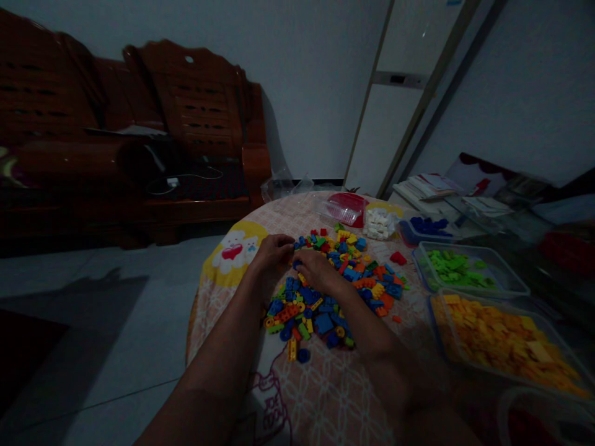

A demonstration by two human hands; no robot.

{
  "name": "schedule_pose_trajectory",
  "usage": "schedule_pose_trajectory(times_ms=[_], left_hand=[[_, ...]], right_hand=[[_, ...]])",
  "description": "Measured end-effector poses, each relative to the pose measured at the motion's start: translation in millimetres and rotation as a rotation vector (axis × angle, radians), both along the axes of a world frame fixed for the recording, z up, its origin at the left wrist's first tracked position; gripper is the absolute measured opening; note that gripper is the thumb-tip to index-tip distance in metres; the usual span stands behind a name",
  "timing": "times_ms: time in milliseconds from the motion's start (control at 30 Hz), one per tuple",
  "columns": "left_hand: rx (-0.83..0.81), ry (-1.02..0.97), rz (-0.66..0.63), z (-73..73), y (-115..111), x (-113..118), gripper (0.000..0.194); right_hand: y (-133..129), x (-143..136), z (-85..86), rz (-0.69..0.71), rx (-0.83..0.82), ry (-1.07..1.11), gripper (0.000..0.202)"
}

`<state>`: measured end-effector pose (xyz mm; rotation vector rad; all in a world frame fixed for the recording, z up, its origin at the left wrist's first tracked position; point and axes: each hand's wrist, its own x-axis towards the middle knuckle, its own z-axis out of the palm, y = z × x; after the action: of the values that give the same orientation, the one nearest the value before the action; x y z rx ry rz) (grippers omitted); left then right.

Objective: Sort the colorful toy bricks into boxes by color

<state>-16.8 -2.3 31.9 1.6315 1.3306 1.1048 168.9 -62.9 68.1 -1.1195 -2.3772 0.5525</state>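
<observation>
A heap of mixed toy building bricks [325, 310] in blue, yellow, orange, green and red lies on the round, cloth-covered table. At the heap's far left edge is my left hand [273, 249], its fingers bent inward and pinched close to a small blue brick. Just right of it, my right hand [317, 270] reaches over the bricks with curled fingers. A dark blue round piece [296, 265] shows at its fingertips; whether it is gripped is unclear in the dim light. The two hands nearly touch.
Clear bins of yellow bricks [506, 341] and green bricks [458, 269] stand at the right, with a tray of blue bricks [430, 227] behind. White bricks [380, 223] and a red dustpan-like tray [348, 209] lie at the back. A wooden bench [199, 111] is beyond.
</observation>
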Motion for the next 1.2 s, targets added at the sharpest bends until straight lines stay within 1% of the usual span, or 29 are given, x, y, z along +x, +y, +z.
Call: schedule_pose_trajectory(times_ms=[67,167,233,300,400,500,600,667,733,833,867,933,1000,1067,1133,1200], left_hand=[[-0.007,-0.012,-0.009,0.2,-0.9,0.7,0.031],[-0.045,-0.043,0.005,-0.3,-1.7,2.4,0.033],[-0.067,-0.064,0.006,-1.1,-1.4,3.1,0.033],[-0.071,-0.071,0.002,-2.3,-0.3,3.0,0.033],[-0.063,-0.058,0.005,-3.7,1.9,1.3,0.034],[-0.047,-0.049,0.002,-3.6,2.9,-0.2,0.034],[-0.036,-0.056,0.001,-1.5,1.6,0.2,0.032],[-0.046,-0.066,-0.001,-0.1,0.2,1.4,0.033],[-0.049,-0.07,0.006,0.5,-0.8,2.3,0.033],[-0.044,-0.059,0.011,-0.1,-1.0,2.2,0.03],[-0.04,-0.048,0.009,-0.4,-0.6,1.7,0.029],[-0.03,-0.014,0.007,-1.2,0.2,0.3,0.026],[-0.017,0.015,0.005,-1.9,0.9,-0.8,0.025],[-0.011,0.017,-0.002,-2.4,1.0,-1.3,0.025],[-0.013,0.002,-0.009,-2.6,0.6,-1.2,0.025],[-0.018,-0.012,-0.005,-2.3,0.2,-0.8,0.024]], right_hand=[[7.3,11.5,7.2,-0.053,-0.122,0.22,0.019],[16.3,30.5,16.9,-0.189,-0.37,0.547,0.016],[18.0,41.8,22.6,-0.255,-0.523,0.719,0.015],[16.5,51.8,28.8,-0.282,-0.615,0.82,0.019],[12.8,68.2,39.3,-0.317,-0.649,0.881,0.022],[12.1,91.5,48.0,-0.401,-0.604,0.944,0.014],[14.0,123.2,49.8,-0.545,-0.528,0.993,0.008],[15.1,146.1,45.7,-0.671,-0.483,0.997,0.007],[16.3,166.8,38.3,-0.814,-0.452,0.965,0.007],[21.4,188.2,25.2,-1.003,-0.416,0.934,0.008],[24.5,192.5,21.7,-1.054,-0.375,0.972,0.012],[32.4,198.4,16.9,-1.12,-0.219,1.123,0.032],[40.3,202.7,14.7,-1.125,-0.04,1.277,0.056],[46.1,207.0,13.5,-1.104,0.037,1.34,0.073],[48.3,210.6,11.8,-1.11,0.031,1.326,0.076],[47.4,211.8,9.7,-1.13,0.021,1.277,0.069]])
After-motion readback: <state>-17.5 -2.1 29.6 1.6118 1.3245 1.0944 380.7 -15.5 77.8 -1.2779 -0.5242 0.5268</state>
